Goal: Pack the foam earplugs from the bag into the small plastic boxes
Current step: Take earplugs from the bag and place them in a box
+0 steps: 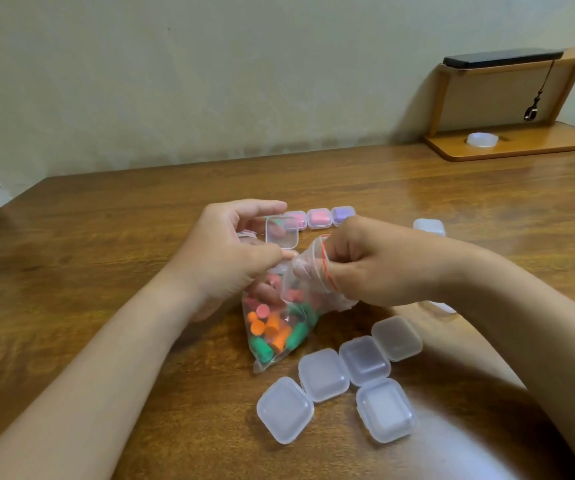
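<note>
Earplugs (272,327) of orange, green and pink foam lie heaped in the lower half of a clear plastic zip bag with a red seal strip (262,365). The bag stands slanted on the brown wooden counter (106,271). Its mouth is up between the two hands and its bottom corner rests near the person, so its long axis runs from the hands down toward the near left. The plugs thus lie below the fingertips and closer in.

The right hand (365,268) is the nearer to them. Its fingers are curled, and the bag mouth is drawn over them and gripped, with the red strip across them. How deep they reach cannot be told.

The left hand (237,251) grips a small clear plastic box (282,232) between forefinger and thumb, just beside the mouth and above it. Whether its lid is open is unclear. The likely next move is a reach down that axis, then a short lift leftward to this box.

There is one bag, and the plugs are too many to count.
- Five frosted clear closed boxes (324,374) cluster near the person.
- Three filled boxes (319,217) stand in the far row, two pink and one purple.
- One lone clear box (429,226) sits far right.
- An edge of another shows behind the right forearm.
</note>
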A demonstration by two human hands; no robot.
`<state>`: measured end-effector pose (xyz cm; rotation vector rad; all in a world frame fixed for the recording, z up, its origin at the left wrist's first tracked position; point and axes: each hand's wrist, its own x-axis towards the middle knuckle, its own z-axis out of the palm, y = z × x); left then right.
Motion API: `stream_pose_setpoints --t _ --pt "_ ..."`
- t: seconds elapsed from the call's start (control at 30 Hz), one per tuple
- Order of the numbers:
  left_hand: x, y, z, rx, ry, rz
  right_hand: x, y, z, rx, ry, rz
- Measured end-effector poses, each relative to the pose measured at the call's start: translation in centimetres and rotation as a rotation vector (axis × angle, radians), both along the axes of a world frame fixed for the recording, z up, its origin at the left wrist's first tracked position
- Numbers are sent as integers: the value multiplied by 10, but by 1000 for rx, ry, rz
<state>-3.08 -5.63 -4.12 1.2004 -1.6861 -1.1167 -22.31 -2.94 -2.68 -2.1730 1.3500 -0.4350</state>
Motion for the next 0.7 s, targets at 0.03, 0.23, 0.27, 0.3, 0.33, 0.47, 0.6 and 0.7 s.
stream_pose_setpoints --t 0.03,0.23,0.27,0.3,0.33,0.47,0.6,0.7 --pt "0 0 0 6 6 1 1 1 0 32 -7 14" --pt "-4 1 1 -1 23 54 1 4 5 150 -3 65" --pt "-4 2 1 10 35 58 1 3 5 160 5 82" --pt "-4 2 1 25 48 57 2 3 4 167 14 93" --pt "-5 2 2 36 52 55 2 2 3 166 28 95" --pt "-5 3 4 55 53 53 3 1 1 91 65 72" --pt "-6 4 5 65 48 50 4 0 -3 -2 100 62" --pt "-7 4 5 70 53 52 9 1 -6 -55 60 75"
